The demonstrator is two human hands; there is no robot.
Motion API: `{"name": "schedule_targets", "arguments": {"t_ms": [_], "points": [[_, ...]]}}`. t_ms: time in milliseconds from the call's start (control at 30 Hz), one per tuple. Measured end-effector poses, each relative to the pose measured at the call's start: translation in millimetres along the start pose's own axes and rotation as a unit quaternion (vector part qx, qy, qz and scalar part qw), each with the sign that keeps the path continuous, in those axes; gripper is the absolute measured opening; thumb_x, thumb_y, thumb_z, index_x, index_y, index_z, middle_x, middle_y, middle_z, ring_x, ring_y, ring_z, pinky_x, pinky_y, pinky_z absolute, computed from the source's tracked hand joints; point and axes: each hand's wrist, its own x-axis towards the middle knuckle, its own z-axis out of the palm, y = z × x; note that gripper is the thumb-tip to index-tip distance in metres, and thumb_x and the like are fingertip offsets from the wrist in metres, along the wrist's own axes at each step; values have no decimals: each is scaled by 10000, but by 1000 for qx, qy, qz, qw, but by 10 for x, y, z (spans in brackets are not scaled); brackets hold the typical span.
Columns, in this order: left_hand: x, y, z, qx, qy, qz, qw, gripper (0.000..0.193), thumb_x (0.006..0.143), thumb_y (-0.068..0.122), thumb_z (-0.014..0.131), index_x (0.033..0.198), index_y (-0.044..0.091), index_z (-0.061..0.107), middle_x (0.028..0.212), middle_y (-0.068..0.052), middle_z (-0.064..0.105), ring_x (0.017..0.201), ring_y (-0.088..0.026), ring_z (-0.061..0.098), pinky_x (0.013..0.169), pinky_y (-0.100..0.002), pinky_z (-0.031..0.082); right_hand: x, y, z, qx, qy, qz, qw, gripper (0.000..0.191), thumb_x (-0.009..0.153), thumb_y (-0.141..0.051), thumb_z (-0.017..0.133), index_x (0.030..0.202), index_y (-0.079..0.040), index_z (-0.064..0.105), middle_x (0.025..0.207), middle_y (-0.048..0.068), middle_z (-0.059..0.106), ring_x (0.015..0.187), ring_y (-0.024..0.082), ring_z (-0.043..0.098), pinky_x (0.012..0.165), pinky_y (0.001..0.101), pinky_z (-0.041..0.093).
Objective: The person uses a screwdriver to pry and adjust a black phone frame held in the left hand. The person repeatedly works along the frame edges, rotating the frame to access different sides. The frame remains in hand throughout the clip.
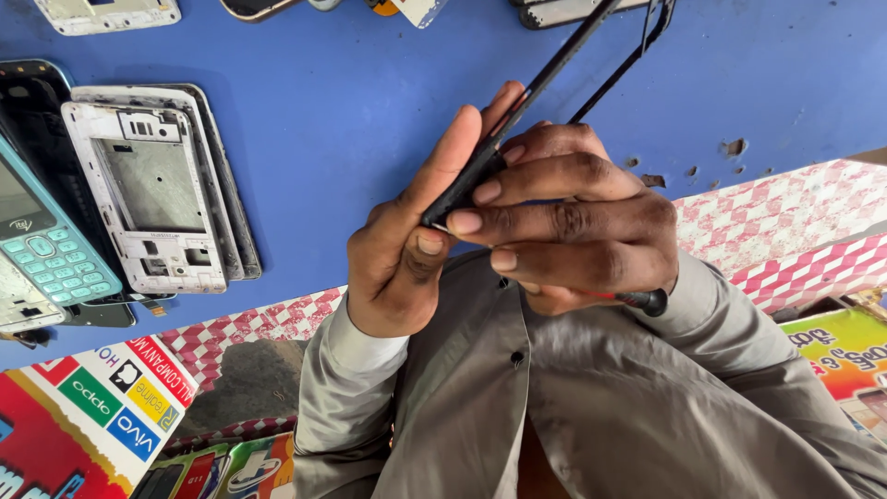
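Both hands close their grip on one thin black phone frame [545, 79], held edge-on above the blue surface [370, 92], near its lower edge. Seen from the head camera, the left hand [407, 249] pinches the frame's lower end, thumb pressed on one face and fingers laid flat along the other. The right hand [573, 231] curls shut over that same end, and a black tool handle with a red band [637, 298] pokes out past its little finger; whether the tool's tip is touching the frame is hidden by the fingers.

Doing this well looks to depend on a steady left-hand pinch, so the thin frame does not flex, and on small, controlled pressure from the right.

At the surface's left edge lie a white phone chassis [152, 199] and a teal keypad phone [42, 236], well apart from the hands.
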Motion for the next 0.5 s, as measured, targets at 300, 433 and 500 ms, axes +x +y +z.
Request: {"name": "schedule_targets", "arguments": {"t_ms": [300, 433, 500], "points": [[-30, -10, -18, 15, 4, -2, 1000, 660, 1177, 422, 401, 1619, -32, 217, 1636, -296, 308, 1519, -357, 324, 1291, -411, 277, -35, -51, 17, -12, -2, 38, 999, 265, 880, 81, 781, 1017, -80, 621, 1133, 112, 742, 1116, 293, 682, 993, 524, 571], [-26, -8, -23, 28, 2, 3, 1000, 648, 1179, 409, 401, 1611, -39, 219, 1630, -302, 308, 1517, -362, 328, 1288, -412, 282, -1, -51, -2, -6, -8, 49, 999, 251, 897, 65, 774, 1041, -64, 614, 1154, 135, 736, 1132, 311, 674, 1004, 519, 578], [-15, -15, -17, 24, 1, 9, 1000, 642, 1178, 405, 403, 1608, -38, 226, 1632, -299, 320, 1522, -365, 339, 1287, -414, 291, 14, -30, -23, 14, -18, 46, 999, 236, 860, 61, 737, 1038, -46, 623, 1135, 157, 732, 1105, 318, 670, 983, 535, 570]]}}
